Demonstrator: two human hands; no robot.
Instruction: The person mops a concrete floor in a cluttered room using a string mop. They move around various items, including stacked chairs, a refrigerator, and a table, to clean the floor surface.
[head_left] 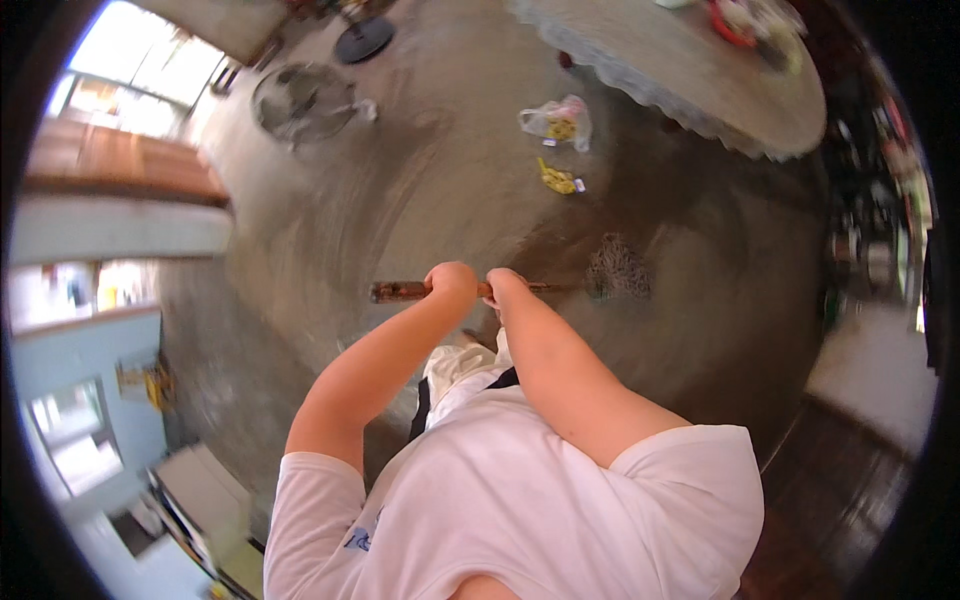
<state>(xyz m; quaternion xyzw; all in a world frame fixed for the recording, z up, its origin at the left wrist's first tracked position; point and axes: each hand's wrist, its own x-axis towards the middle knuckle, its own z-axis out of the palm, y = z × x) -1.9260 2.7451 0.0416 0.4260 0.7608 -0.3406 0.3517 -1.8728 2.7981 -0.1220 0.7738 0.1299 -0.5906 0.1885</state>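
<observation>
A mop with a brown wooden handle [398,292] is held crosswise in front of me. My left hand [452,280] is wrapped round the handle toward its left end. Just to the right, my right hand [503,285] closes round the same handle, the two hands close together. Beyond my right hand the handle runs out to the mop's grey stringy head [617,270], which rests on the floor [430,200]. Dark wet-looking patches spread about the mop head.
A table with a lacy-edged cloth [680,75] stands at the far right. Near it on the floor lie a plastic bag [560,122] and a yellow packet [558,178]. A round fan [305,105] is at the far left, by a dark round base [364,40]. Wooden cabinetry [125,162] lines the left.
</observation>
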